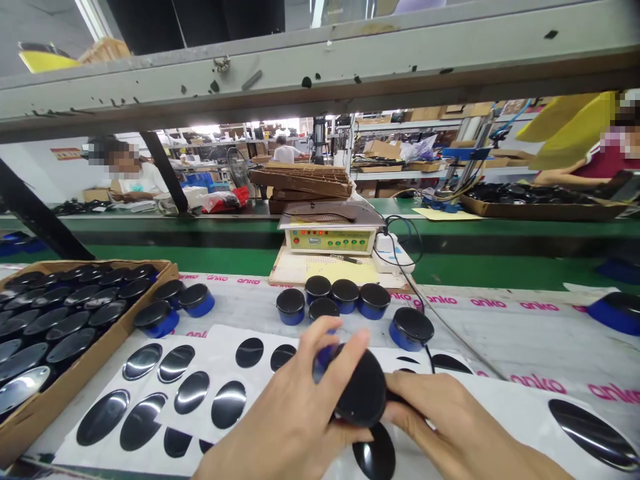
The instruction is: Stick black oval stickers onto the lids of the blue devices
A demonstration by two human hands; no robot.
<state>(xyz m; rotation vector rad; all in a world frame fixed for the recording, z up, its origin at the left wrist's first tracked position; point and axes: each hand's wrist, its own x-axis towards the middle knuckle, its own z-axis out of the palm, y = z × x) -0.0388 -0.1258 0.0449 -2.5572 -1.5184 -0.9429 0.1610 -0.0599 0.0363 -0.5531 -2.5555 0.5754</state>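
My left hand (300, 393) grips a round puck (364, 390) with a flat black face and a blue side, its fingers wrapped around the rim. The black face is tilted towards me and to the right. Close against the puck's right edge, my right hand (440, 407) is closed in a pinch. Something dark shows between its thumb and fingers, too hidden to name. Below the hands lies a white sheet (200, 340) carrying black oval stickers, one sticker (375, 453) just under the puck. Several similar blue-sided pucks (345, 293) stand behind my hands.
At left sits a cardboard box (150, 283) of black discs, with a few pucks beside it. A control box (330, 240) with lit indicators stands at the back, its grey cable (465, 340) crossing the table. A green conveyor (225, 250) runs behind; people work beyond it. A shelf beam (320, 67) spans overhead.
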